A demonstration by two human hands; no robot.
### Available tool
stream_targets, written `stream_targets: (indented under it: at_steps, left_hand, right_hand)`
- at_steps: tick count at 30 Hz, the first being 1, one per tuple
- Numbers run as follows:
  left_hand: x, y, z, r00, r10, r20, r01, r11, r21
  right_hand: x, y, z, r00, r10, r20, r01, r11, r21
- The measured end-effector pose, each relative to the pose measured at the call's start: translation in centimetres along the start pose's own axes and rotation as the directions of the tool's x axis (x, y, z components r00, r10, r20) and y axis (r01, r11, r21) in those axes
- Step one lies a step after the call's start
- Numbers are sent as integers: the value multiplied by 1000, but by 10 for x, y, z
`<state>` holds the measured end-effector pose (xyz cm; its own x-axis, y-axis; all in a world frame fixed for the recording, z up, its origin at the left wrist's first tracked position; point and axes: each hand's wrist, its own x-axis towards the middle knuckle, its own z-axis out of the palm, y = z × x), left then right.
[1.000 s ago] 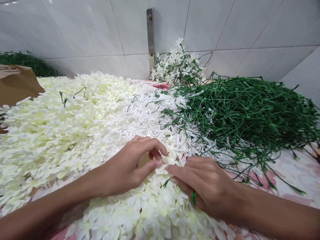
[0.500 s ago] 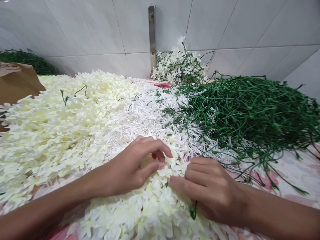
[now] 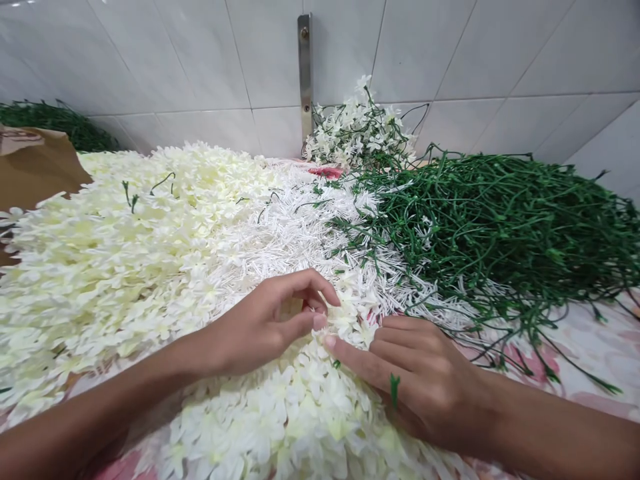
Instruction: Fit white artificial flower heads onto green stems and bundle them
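Hands: I count two on my feed, both bare – the left hand [image 3: 260, 330] reaches in from the lower left, the right hand [image 3: 420, 377] from the lower right, and they sit close together.
Left hand: narrow, with the left thumb [image 3: 305, 325] and fingers curled toward each other, their tips down at the blossoms; I cannot tell whether it is gripping anything.
Right hand: also narrow, with three fingers curled over the flowers and the index finger [image 3: 355, 361] stretched out, its tip touching them just beside the left thumb. One short green stem [image 3: 395, 390] shows against this hand; I cannot tell whether it is held.
Cream artificial blossoms: one broad, layered mass [image 3: 125, 267], too many to count, lying under and between both hands and spreading to the left and toward me.
White plastic strands: one dense band [image 3: 300, 233], just beyond the hands, running into the blossoms.
Green stems: two heaps – a large tangled heap [image 3: 500, 227] on the right and a smaller heap [image 3: 57, 120] at the far left.
White flower bunch: one [image 3: 357, 127], upright against the wall.
Surroundings: one floral cloth [image 3: 590, 353] beneath it all, one brown cardboard sheet [image 3: 35, 160] at the left, and one steel bracket [image 3: 305, 73] on the white tile wall [image 3: 450, 47].
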<state>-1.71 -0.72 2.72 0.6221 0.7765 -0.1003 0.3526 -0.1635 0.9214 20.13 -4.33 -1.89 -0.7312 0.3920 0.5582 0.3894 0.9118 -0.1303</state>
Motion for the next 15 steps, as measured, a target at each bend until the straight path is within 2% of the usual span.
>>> stream_targets:
  at_steps: [3,9,12,15]
  left_hand:
    - [1,-2,0,999,-29,-26,26,991,-133]
    - [0,0,0,995,-86,-42,75,976,-203]
    - [-1,4,1,994,-95,-58,82,978,-193]
    - [-3,9,4,987,-61,-147,44,992,-116]
  right_hand:
    - [1,0,1,1000,17,0,-17,1000,-2]
    - [1,-1,0,1000,25,2,-25,999,-22]
    - [2,-1,1,999,30,12,-30,999,-26]
    - [4,-1,0,1000,29,3,-29,999,-31]
